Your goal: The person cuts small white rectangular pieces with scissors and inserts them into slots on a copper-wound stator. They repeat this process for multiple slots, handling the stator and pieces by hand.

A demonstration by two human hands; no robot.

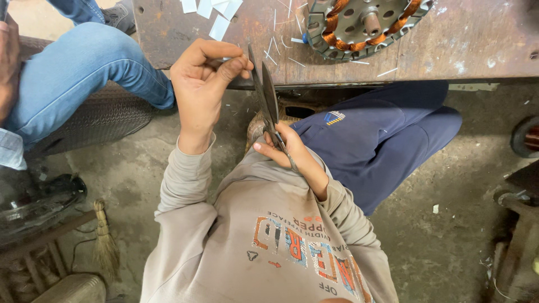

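At the near edge of the workbench [460, 50], the right hand [292, 154] grips the scissors [265, 95] — blades slightly parted, pointing up — while the left hand [199, 84] pinches a thin white strip [224, 59] beside them. Farther back sits a copper-wound stator [359, 25].

On the worktop [460, 50], near its far edge: wound stator [365, 25]. Left of it, paper slips [210, 11]; thin strips scattered between. At the near edge, scissors [266, 95], between left hand [202, 84] and right hand [292, 151]. On the floor, left: broom [105, 241].
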